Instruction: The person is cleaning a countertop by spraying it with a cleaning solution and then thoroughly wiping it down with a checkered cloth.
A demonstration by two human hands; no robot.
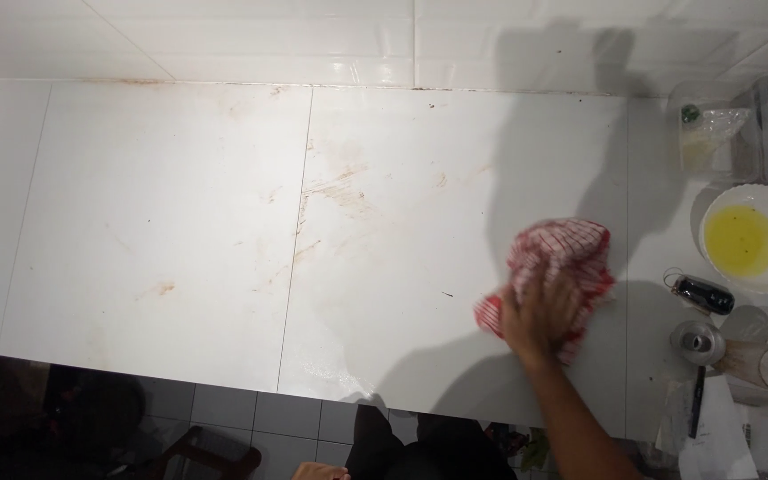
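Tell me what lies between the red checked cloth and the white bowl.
Head view: only bare white countertop separates the cloth from the bowl.

A home kitchen: tiled counter (180, 222) (stained), bowl of oil (744, 240).

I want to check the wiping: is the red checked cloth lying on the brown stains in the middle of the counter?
No, the red checked cloth lies under the right hand, apart from the brown stains.
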